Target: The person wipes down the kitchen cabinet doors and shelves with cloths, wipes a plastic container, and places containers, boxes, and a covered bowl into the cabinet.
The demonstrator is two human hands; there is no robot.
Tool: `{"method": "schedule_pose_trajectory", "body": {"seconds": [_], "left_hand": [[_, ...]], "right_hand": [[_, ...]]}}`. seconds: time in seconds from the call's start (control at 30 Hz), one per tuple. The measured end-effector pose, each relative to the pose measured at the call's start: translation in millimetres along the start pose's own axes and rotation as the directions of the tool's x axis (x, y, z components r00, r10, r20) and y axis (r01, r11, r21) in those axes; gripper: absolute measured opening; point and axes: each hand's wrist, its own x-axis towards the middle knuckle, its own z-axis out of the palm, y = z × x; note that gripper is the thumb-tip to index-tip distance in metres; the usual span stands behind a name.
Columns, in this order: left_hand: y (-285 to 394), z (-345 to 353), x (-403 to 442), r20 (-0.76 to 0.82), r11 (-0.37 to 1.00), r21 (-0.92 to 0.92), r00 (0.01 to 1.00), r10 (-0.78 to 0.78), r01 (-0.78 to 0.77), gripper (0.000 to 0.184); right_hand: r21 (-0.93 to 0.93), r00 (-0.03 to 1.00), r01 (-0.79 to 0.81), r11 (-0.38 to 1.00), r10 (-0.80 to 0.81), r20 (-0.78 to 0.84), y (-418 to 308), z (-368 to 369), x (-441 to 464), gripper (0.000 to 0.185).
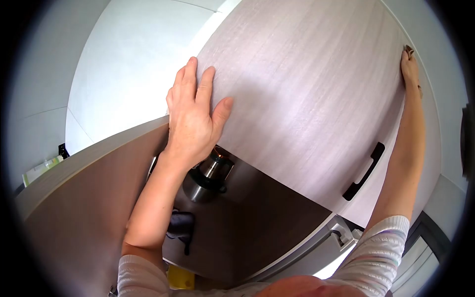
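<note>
One left hand [193, 119] and one right hand [409, 69] are seen — two in total. Also counted are one brown cloth [409, 51], one wood-grain panel [307, 99], one black handle [364, 172], two pale sleeves [383, 250].

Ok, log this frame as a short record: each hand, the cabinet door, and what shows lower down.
Left hand: open, fingers spread, at the cabinet door's left edge; contact unclear
Right hand: grip closed on brown cloth, near the door's right edge
Cabinet door: pale wood-grain, black handle
Lower down: steel vessel, dark brown surface
</note>
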Motion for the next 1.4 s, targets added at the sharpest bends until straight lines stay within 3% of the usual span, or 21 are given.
{"method": "schedule_pose_trajectory", "body": {"seconds": [0.07, 0.13, 0.2, 0.27, 0.3, 0.37, 0.5, 0.6, 0.67, 0.77, 0.8, 0.83, 0.87, 0.9, 0.97, 1.1, 1.17, 1.27, 1.4], "left_hand": [[0, 1, 0, -0.004, 1.0, 0.02, 1.0, 0.01, -0.01, 0.05], [0, 2, -1, -0.018, 0.999, 0.025, 0.999, 0.034, -0.034, 0.051], [-3, 3, -3, -0.047, 0.997, 0.047, 0.997, 0.055, -0.053, 0.051], [-6, 8, -4, -0.067, 0.998, 0.046, 0.996, 0.056, -0.053, 0.053], [-7, 9, -4, -0.078, 0.997, 0.048, 0.995, 0.059, -0.055, 0.053], [-7, 12, -4, -0.093, 0.997, 0.047, 0.993, 0.07, -0.066, 0.054], [-9, 14, -6, -0.12, 0.995, 0.049, 0.989, 0.088, -0.083, 0.055], [-8, 10, -5, -0.078, 1.0, 0.007, 0.997, 0.0, 0.001, 0.049], [0, 9, -3, -0.071, 1.0, -0.014, 0.997, -0.019, 0.018, 0.046], [27, 10, 7, -0.218, 0.976, 0.116, 0.953, 0.209, -0.187, 0.042], [47, 10, 14, -0.245, 0.97, -0.007, 0.941, 0.233, -0.242, 0.04], [57, 13, 19, -0.259, 0.961, 0.037, 0.926, 0.274, -0.273, 0.038], [67, 18, 22, -0.271, 0.95, 0.079, 0.911, 0.312, -0.302, 0.037], [84, 28, 21, -0.231, 0.933, -0.089, 0.918, 0.322, -0.349, 0.037], [116, 47, 17, -0.155, 0.82, -0.409, 0.916, 0.37, -0.401, 0.038], [128, 53, 5, -0.129, 0.739, -0.604, 0.951, 0.28, -0.3, 0.041], [131, 53, 7, -0.056, 0.756, -0.599, 0.955, 0.291, -0.265, 0.036], [129, 69, 1, -0.161, 0.881, -0.256, 0.916, 0.368, -0.399, 0.025], [179, 70, -8, -0.226, 0.787, -0.404, 0.884, 0.409, -0.467, 0.013]], "right_hand": [[-0.051, 0.997, -0.046, 0.998, 0.049, 0.056, -31, -9, -8, 0.055], [-0.036, 0.987, 0.117, 0.992, -0.112, 0.112, -77, -14, -25, 0.051], [0.15, 0.928, 0.349, 0.925, -0.363, 0.082, -99, -22, -65, 0.041], [0.199, 0.866, 0.387, 0.9, -0.429, 0.257, -113, -55, -122, 0.051], [0.279, 0.718, 0.684, 0.674, -0.691, -0.09, -113, -44, -175, 0.036], [0.179, 0.541, 0.818, 0.547, -0.837, 0.085, -119, -75, -261, 0.057], [0.58, 0.28, 0.712, 0.396, -0.918, 0.282, -127, -105, -344, 0.064], [0.338, 0.337, 0.869, 0.361, -0.933, 0.129, -127, -75, -304, 0.061], [0.326, 0.448, 0.795, 0.512, -0.857, 0.254, -148, -84, -251, 0.049], [0.247, 0.626, 0.722, 0.646, -0.762, 0.165, -163, -68, -249, 0.057], [0.286, 0.59, 0.723, 0.629, -0.777, 0.219, -170, -72, -256, 0.06], [0.328, 0.549, 0.721, 0.611, -0.792, 0.268, -178, -78, -264, 0.063], [0.33, 0.481, 0.834, 0.442, -0.876, -0.04, -177, -70, -283, 0.046], [0.591, 0.51, 0.728, 0.347, -0.851, -0.128, -175, -68, -308, 0.037], [0.646, 0.416, 0.626, 0.437, -0.888, 0.197, -170, -78, -297, 0.033], [0.667, 0.426, 0.703, 0.247, -0.897, -0.117, -134, -89, -302, 0.032], [0.635, 0.496, 0.701, 0.326, -0.862, -0.105, -105, -98, -302, 0.028], [0.575, 0.633, 0.651, 0.495, -0.773, -0.051, -56, -109, -302, 0.022], [0.558, 0.727, 0.571, 0.603, -0.687, -0.002, -26, -122, -308, 0.015]]}}
